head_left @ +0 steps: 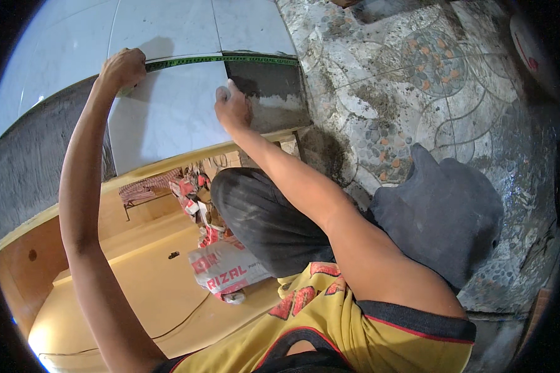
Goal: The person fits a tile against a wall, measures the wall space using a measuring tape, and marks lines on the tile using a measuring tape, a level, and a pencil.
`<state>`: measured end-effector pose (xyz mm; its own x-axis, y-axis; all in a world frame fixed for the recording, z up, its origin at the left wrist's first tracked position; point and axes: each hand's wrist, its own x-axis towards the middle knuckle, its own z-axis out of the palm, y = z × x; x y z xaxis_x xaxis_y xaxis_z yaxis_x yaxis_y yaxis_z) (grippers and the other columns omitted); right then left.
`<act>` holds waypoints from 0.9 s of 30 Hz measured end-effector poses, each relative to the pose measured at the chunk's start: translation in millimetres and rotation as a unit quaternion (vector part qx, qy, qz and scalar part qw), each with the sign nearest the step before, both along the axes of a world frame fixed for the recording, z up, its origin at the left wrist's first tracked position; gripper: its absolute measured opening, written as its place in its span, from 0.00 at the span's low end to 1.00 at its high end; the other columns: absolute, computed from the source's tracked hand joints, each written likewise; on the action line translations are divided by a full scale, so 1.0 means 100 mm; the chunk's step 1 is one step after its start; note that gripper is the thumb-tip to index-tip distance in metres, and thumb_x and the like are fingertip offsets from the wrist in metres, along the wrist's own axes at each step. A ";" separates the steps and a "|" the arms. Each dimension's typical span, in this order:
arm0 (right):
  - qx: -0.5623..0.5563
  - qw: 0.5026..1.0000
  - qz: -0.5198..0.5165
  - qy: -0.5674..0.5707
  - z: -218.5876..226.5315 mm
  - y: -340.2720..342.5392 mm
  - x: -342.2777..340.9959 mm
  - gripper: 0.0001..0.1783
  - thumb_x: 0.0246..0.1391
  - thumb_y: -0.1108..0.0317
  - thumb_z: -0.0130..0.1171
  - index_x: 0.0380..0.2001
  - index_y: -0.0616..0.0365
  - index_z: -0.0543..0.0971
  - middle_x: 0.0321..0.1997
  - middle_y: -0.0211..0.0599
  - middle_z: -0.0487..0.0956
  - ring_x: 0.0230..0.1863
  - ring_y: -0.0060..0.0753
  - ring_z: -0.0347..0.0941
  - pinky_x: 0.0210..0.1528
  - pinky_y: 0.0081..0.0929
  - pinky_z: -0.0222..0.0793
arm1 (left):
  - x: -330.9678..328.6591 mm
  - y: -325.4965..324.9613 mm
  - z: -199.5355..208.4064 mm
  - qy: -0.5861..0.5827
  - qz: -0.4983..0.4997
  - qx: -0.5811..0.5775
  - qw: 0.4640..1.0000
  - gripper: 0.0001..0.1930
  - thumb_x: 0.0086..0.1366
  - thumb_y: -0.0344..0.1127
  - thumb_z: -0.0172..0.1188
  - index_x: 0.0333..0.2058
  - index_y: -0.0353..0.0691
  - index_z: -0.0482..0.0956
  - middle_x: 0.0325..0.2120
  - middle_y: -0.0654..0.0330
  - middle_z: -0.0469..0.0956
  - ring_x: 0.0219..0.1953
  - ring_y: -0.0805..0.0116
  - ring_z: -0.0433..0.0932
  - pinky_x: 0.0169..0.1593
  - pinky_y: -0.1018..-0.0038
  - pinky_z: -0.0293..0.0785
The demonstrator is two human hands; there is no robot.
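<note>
My left hand is closed round a tape measure, its case mostly hidden under the fingers. The green blade stretches right from it, along the seam behind a white tile, past the tile's right edge to the end of the ledge. My right hand rests at that right edge, fingers curled, with a thumb and a fingertip pointing toward the blade. Whatever it may pinch is too small to make out. Right of the tile lies a bare grey mortar patch, darker at its far side.
More white tiles cover the surface beyond. Bare grey cement continues at left. Below the ledge's yellowish edge lie a cement bag and red-and-white wrappers. A patterned, dirt-strewn stone floor spreads right, with dark grey cloth beside my arm.
</note>
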<state>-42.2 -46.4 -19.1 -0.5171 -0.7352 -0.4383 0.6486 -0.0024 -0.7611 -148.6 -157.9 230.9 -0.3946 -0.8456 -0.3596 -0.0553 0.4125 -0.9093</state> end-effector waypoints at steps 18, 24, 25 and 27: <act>0.009 0.998 0.052 -0.024 0.02 0.10 -0.08 0.30 0.62 0.51 0.51 0.65 0.50 0.71 0.57 0.52 0.78 0.57 0.60 0.73 0.59 0.49 0.67 | -0.07 0.14 -0.09 -0.015 -0.005 -0.009 1.000 0.13 0.53 0.30 0.58 0.37 0.39 0.86 0.38 0.48 0.84 0.42 0.47 0.83 0.45 0.56 0.80; 0.012 0.998 0.056 -0.018 0.04 0.09 -0.06 0.30 0.62 0.50 0.50 0.64 0.51 0.71 0.55 0.53 0.78 0.56 0.60 0.73 0.59 0.48 0.68 | -0.07 0.25 -0.12 -0.016 -0.025 -0.028 0.999 0.12 0.54 0.29 0.57 0.37 0.40 0.86 0.38 0.49 0.84 0.42 0.47 0.83 0.44 0.56 0.80; 0.008 0.999 0.049 -0.021 0.04 0.08 -0.06 0.30 0.62 0.49 0.50 0.64 0.52 0.71 0.55 0.53 0.79 0.56 0.61 0.74 0.58 0.49 0.68 | -0.04 0.24 -0.11 -0.017 -0.024 -0.031 0.999 0.12 0.54 0.29 0.57 0.37 0.40 0.86 0.38 0.49 0.84 0.42 0.47 0.83 0.44 0.56 0.80; -0.002 0.999 0.044 -0.023 0.03 0.06 -0.04 0.30 0.62 0.49 0.50 0.63 0.52 0.71 0.54 0.54 0.79 0.55 0.61 0.74 0.57 0.49 0.69 | 0.01 0.23 -0.11 0.013 -0.059 -0.017 0.998 0.11 0.56 0.31 0.59 0.38 0.41 0.85 0.38 0.50 0.84 0.42 0.49 0.83 0.43 0.57 0.81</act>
